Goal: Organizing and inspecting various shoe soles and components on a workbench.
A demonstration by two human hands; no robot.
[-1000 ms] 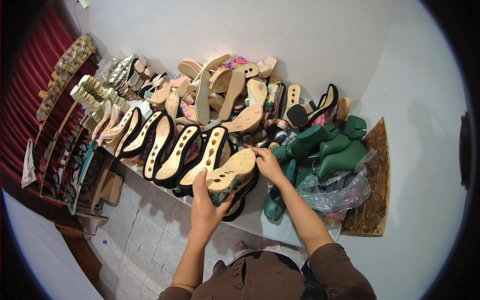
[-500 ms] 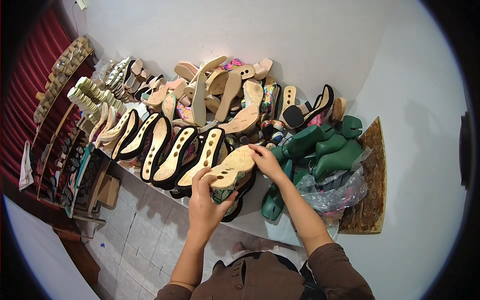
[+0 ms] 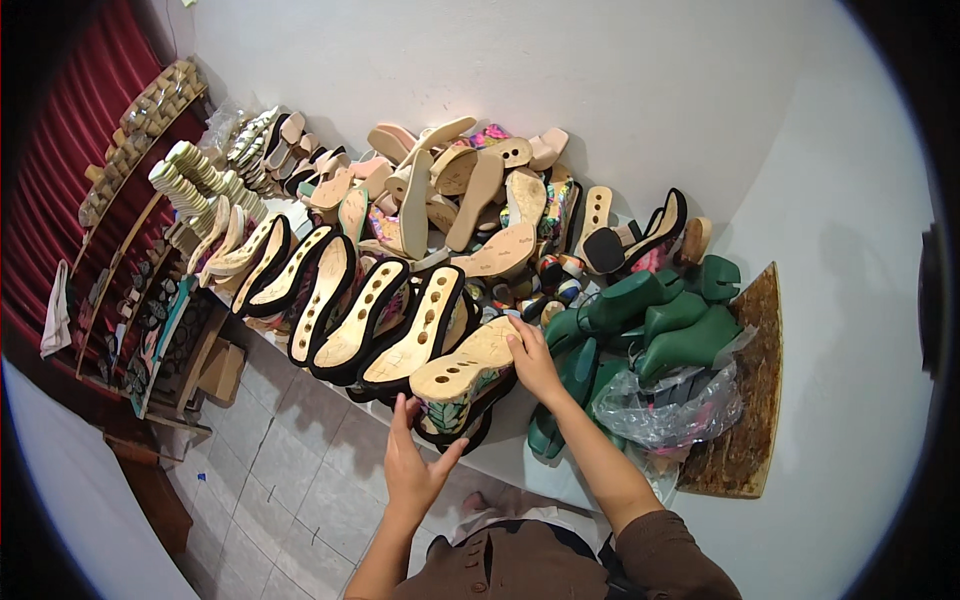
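A wooden wedge shoe sole [image 3: 465,362] with several dark holes and leaf-patterned sides lies bottom up on top of a row of black-edged soles. My left hand [image 3: 415,475] is below its holed heel end, thumb and fingers spread, with the fingertips beside the patterned side. At the other end, the fingers of my right hand [image 3: 535,365] grip the sole's edge; its thumb is hidden. Just left of it stands a black-edged sole [image 3: 415,335] with a line of holes, and similar ones continue leftward along the table.
Green shoe lasts [image 3: 690,330] and a clear plastic bag [image 3: 675,405] lie at the right, against a worn wooden board [image 3: 745,400]. Loose shoe soles [image 3: 475,200] are heaped at the back by the wall. Shelves of shoe parts [image 3: 130,290] stand at far left.
My left hand has let go of the wedge sole and drawn down with its fingers spreading. The sole now rests lower on the row. My right hand stays at its far end.
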